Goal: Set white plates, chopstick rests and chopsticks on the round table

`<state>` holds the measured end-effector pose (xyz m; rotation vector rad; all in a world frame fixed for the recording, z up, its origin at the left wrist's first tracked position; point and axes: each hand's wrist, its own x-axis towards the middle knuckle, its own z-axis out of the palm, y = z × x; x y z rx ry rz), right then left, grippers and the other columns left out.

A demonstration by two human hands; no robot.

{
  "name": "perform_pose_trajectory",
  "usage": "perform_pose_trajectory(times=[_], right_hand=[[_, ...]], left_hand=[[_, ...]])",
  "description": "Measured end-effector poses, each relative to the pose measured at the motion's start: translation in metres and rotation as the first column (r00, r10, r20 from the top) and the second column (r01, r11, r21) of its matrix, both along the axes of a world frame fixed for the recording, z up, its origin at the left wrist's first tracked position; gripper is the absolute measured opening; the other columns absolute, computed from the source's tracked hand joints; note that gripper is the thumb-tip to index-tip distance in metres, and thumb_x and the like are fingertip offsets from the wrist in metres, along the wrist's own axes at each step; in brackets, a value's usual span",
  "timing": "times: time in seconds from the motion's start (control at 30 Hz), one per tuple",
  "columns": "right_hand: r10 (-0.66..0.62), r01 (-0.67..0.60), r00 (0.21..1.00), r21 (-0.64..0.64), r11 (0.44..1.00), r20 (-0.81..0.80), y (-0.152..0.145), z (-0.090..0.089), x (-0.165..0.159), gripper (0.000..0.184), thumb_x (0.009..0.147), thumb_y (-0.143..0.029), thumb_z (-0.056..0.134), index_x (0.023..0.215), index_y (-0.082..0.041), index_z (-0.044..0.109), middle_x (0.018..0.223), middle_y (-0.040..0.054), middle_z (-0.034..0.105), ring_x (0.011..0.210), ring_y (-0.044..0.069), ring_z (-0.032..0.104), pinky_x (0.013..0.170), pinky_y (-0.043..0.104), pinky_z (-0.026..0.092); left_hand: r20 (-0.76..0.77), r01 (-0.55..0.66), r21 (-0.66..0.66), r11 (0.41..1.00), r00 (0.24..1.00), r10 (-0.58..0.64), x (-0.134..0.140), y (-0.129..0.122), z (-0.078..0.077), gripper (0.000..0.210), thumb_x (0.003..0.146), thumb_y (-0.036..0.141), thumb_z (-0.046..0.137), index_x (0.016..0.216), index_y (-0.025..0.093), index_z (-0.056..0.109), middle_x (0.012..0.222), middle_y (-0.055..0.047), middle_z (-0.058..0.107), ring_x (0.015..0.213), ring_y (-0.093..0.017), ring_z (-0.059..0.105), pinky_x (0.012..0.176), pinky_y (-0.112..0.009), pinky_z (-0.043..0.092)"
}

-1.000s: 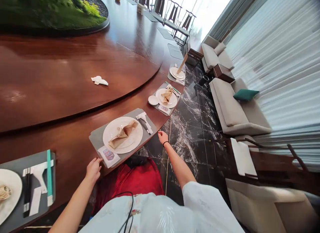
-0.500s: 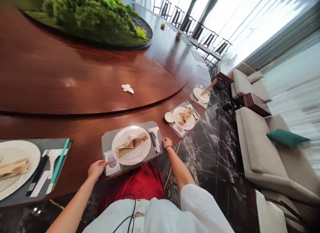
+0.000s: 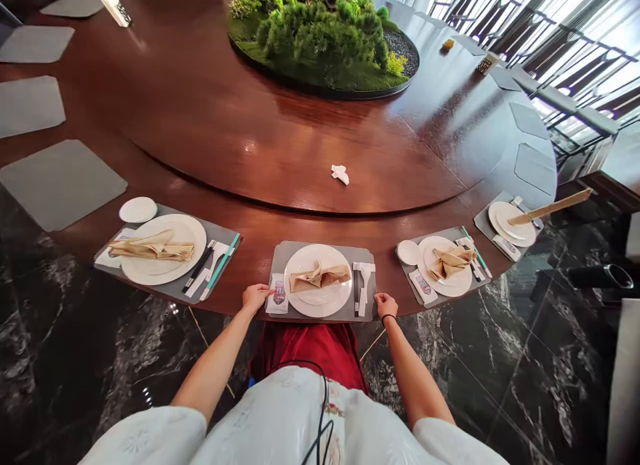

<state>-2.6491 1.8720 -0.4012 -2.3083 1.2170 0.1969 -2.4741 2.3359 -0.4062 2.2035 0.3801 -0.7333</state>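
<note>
Directly in front of me a grey placemat [image 3: 295, 250] lies at the table's near edge. On it sit white stacked plates [image 3: 320, 308] with a folded beige napkin [image 3: 320, 277] on top. My left hand [image 3: 257, 297] pinches the mat's left edge, its fingertips beside a small white packet [image 3: 279, 298]. At the mat's right edge my right hand [image 3: 386, 305] is closed on the corner, fingers curled. Between the plates and that hand are dark chopsticks [image 3: 357, 290] and a white spoon [image 3: 365, 278] on a white rest or sleeve.
Similar settings flank mine, with a left plate [image 3: 200, 235] and a right plate [image 3: 463, 290]. A crumpled white tissue [image 3: 340, 174] lies on the round wooden turntable [image 3: 280, 158], near a green plant centrepiece [image 3: 325, 58]. Bare grey placemats [image 3: 63, 182] line the far left.
My view has swung left and levelled, bringing the left setting and more mats into sight. Both hands stay at the same placemat's edges.
</note>
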Motion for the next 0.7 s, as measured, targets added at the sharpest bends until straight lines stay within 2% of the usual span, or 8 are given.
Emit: perform_pose_trajectory(times=[0.4,0.7], right_hand=[[0.019,-0.02,1.0,0.026,0.999,0.021,0.016,0.004,0.011,0.02,0.073,-0.034,0.06,0.078,-0.02,0.074,0.078,0.0045,0.074,0.075,0.02,0.067,0.067,0.026,0.047],[0.026,-0.023,0.999,0.083,0.996,-0.03,0.017,0.008,0.013,0.019,0.073,-0.033,0.063,0.08,-0.02,0.075,0.077,0.0024,0.074,0.072,0.015,0.066,0.067,0.022,0.047]], left_hand=[[0.031,-0.07,0.029,0.997,0.997,0.069,0.004,0.019,0.004,0.031,0.058,0.041,0.076,0.079,0.019,0.073,0.079,-0.006,0.074,0.079,-0.023,0.066,0.067,-0.029,0.044],[-0.001,-0.119,0.021,0.993,0.993,0.119,0.002,0.027,-0.01,0.041,0.054,0.045,0.078,0.084,0.017,0.074,0.078,-0.007,0.074,0.075,-0.022,0.066,0.071,-0.03,0.048]])
